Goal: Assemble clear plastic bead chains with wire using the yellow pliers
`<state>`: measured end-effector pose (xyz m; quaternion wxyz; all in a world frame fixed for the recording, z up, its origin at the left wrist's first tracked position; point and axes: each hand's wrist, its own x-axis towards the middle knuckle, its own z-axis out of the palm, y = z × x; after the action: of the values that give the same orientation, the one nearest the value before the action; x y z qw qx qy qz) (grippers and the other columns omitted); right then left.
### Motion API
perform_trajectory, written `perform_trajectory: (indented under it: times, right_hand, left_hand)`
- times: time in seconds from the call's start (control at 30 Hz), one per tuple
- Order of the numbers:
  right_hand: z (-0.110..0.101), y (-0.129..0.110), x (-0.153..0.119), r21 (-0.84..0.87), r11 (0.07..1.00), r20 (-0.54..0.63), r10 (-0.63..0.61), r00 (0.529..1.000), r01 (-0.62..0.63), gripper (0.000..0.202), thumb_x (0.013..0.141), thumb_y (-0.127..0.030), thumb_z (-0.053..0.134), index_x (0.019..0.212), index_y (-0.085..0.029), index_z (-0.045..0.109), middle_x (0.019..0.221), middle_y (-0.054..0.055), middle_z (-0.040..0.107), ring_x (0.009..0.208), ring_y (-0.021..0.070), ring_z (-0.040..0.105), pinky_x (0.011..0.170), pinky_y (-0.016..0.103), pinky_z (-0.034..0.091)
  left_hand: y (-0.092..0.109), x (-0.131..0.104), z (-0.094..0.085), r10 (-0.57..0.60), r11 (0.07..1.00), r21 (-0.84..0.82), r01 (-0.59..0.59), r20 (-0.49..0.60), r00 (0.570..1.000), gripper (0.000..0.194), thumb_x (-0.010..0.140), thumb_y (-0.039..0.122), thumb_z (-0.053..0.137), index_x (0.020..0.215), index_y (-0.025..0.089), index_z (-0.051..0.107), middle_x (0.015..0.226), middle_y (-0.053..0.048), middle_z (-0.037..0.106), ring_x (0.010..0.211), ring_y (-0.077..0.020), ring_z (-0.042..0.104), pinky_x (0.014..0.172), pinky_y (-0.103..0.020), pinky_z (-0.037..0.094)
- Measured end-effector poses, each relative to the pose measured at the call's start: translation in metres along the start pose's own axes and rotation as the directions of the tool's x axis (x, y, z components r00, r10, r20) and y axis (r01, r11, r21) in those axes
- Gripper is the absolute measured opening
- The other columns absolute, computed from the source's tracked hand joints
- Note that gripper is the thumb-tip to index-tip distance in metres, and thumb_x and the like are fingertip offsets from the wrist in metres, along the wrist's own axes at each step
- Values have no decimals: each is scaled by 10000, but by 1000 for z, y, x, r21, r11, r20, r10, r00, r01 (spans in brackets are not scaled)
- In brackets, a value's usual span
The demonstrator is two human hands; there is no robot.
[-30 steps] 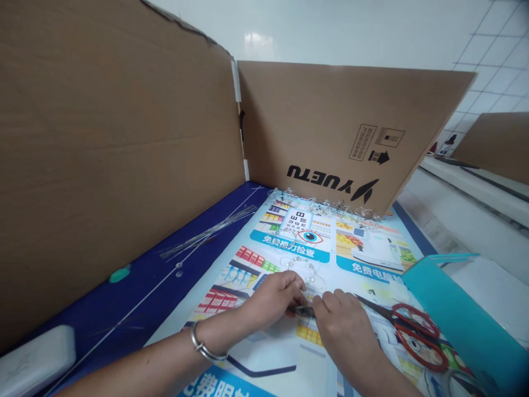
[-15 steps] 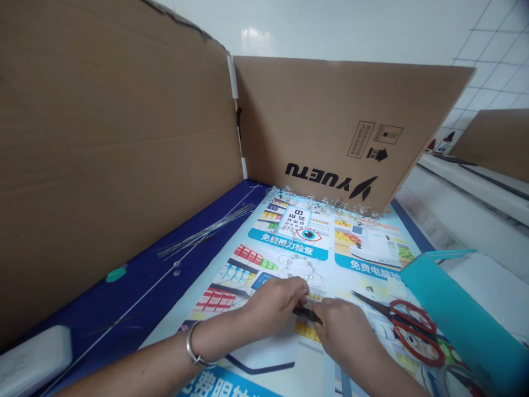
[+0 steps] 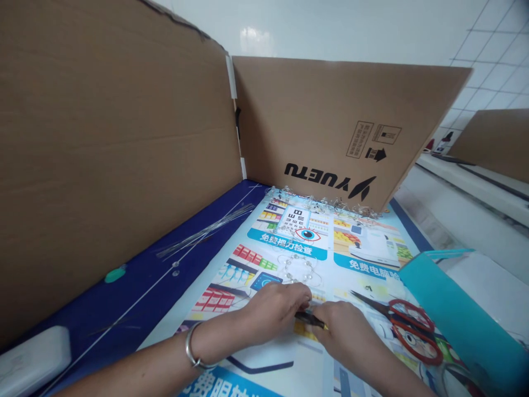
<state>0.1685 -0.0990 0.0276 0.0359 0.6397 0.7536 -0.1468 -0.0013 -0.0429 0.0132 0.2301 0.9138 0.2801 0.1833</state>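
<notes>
My right hand (image 3: 345,328) is closed round a pair of pliers (image 3: 309,319). Their dark jaws point left, and a bit of yellow shows at the grip. The jaw tips meet my left hand (image 3: 279,306), whose fingers are pinched together; whatever they hold is hidden behind them. Just beyond both hands, a ring of clear beads on thin wire (image 3: 300,269) lies on the printed sheet (image 3: 264,350). Red-handled scissors (image 3: 413,325) rest to the right of my right hand, blades toward the upper left.
Cardboard panels (image 3: 330,110) stand at the left and back. Many beaded wire pieces (image 3: 326,201) line the back panel's foot. Straight wires (image 3: 206,231) lie on the blue cloth. A white case (image 3: 35,355) sits front left, a teal folder (image 3: 458,314) at right, a tape roll (image 3: 458,380) front right.
Both hands and the pliers have shifted slightly downward and to the right. More of the pliers' grip shows now. The things on the table have stayed in place.
</notes>
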Motion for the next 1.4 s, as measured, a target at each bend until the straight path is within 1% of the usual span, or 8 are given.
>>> perform_trajectory:
  times: [0.17,0.37,0.53,0.67,0.77,1.0,1.2,1.4]
  right_hand:
    - [5,3,2,21,1000,-39,-20,999,21,194,782,-339,452,822,-239,613,823,29,642,742,178,576,564,246,278]
    - [7,12,7,221,974,-123,-27,992,54,261,794,-415,465,715,-195,580,746,17,577,701,142,521,587,229,313]
    - [16,16,14,617,783,-306,149,940,77,305,834,-432,398,689,-181,493,618,-26,464,593,113,432,532,215,311]
    - [23,15,13,647,746,-360,118,925,157,264,806,-403,457,670,-178,467,618,-32,430,602,109,405,547,217,303]
    - [23,14,9,681,708,-345,81,935,190,235,792,-363,476,652,-175,454,615,-35,415,607,106,392,547,213,299]
    - [15,10,-1,856,473,-242,6,970,210,145,772,-299,484,757,-163,531,690,-27,478,669,114,429,625,224,359]
    - [18,11,-2,873,455,-219,38,975,178,160,726,-323,544,715,-166,514,650,-39,458,620,102,410,605,223,357]
    - [22,11,0,939,314,-201,175,964,139,203,726,-364,548,745,-162,531,607,-26,468,588,106,423,580,231,362]
  left_hand:
    - [-5,2,0,-77,997,2,77,-34,996,209,833,144,357,822,198,559,738,2,637,642,-122,581,592,-206,420]
    - [-16,10,-13,-244,940,-287,181,-202,948,240,874,203,328,837,181,564,733,0,611,677,-111,560,649,-209,428]
    - [-14,11,-13,-153,957,-281,77,-257,954,226,859,200,407,829,184,630,779,-26,591,784,-137,536,708,-235,413]
    - [-4,5,-1,-128,959,-279,59,-236,963,189,838,164,446,841,199,632,778,-21,590,767,-131,536,688,-224,409]
    - [5,1,8,-147,963,-258,81,-247,958,132,826,166,466,806,186,595,774,-12,593,736,-126,540,673,-217,406]
    - [13,-5,17,-104,988,-133,77,-206,973,124,811,145,469,799,201,578,778,-11,599,744,-141,547,653,-215,396]
    - [12,-1,16,-178,945,-309,110,-200,964,101,780,131,494,779,189,577,786,-3,612,721,-127,550,652,-203,401]
    - [12,2,14,-231,890,-433,143,-157,960,137,796,183,473,762,177,604,713,10,602,676,-115,535,622,-198,388]
